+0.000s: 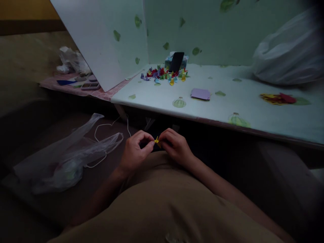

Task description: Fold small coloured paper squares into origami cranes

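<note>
Between my two hands, just above my lap, is a small yellow origami crane [157, 140]. My left hand [138, 148] pinches its left side between thumb and fingers. On the other side, my right hand [176, 145] has its fingertips closed on the crane too, hiding part of it. Further off on the desk stands a cluster of folded paper cranes [162, 73] in several colours. A stack of purple-topped paper squares [200, 94] lies nearer the desk's front edge.
A dark phone [176, 62] leans on a tissue box [186, 60] at the back. Red and yellow paper pieces [278, 98] lie at the right, below a white plastic bag [291, 50]. A clear plastic bag [68, 168] and white cable [97, 130] are on the left below desk height.
</note>
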The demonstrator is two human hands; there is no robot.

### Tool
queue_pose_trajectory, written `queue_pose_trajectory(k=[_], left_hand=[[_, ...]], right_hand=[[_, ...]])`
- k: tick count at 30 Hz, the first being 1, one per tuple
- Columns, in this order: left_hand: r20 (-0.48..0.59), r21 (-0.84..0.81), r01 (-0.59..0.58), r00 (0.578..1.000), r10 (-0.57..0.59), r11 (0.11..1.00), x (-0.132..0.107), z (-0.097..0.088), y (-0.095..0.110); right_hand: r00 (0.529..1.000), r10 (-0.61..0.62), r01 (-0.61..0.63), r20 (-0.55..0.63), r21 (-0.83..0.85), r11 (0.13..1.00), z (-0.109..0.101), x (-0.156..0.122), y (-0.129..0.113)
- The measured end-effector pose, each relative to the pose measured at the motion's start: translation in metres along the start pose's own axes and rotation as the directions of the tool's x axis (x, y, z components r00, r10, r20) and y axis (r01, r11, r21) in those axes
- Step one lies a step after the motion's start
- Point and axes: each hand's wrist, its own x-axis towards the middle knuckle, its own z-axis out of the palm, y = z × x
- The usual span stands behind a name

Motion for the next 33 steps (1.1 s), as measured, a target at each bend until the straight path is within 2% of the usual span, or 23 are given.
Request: queue_pose_trajectory(k=[18,24,29,33], left_hand=[[0.023,0.212,0.022,0.999,-0.028,0.977,-0.002,0.003,0.003],[0.100,0.143,0.132,0.984,-0.147,0.981,0.003,-0.002,0.003],[0.220,0.002,0.190,0.958,-0.186,0.982,0.011,-0.006,-0.007],[0.232,-0.011,0.206,0.953,-0.198,0.979,0.014,-0.008,-0.010]], right_hand=[[0.997,-0.027,0.038,0.072,-0.163,0.986,0.002,-0.003,0.002],[0.995,-0.032,0.048,0.094,-0.170,0.984,0.001,-0.004,0.002],[0.993,-0.046,0.063,0.107,-0.154,0.986,0.001,-0.003,0.003],[0.994,-0.027,0.039,0.102,-0.117,0.992,0.001,-0.003,0.002]])
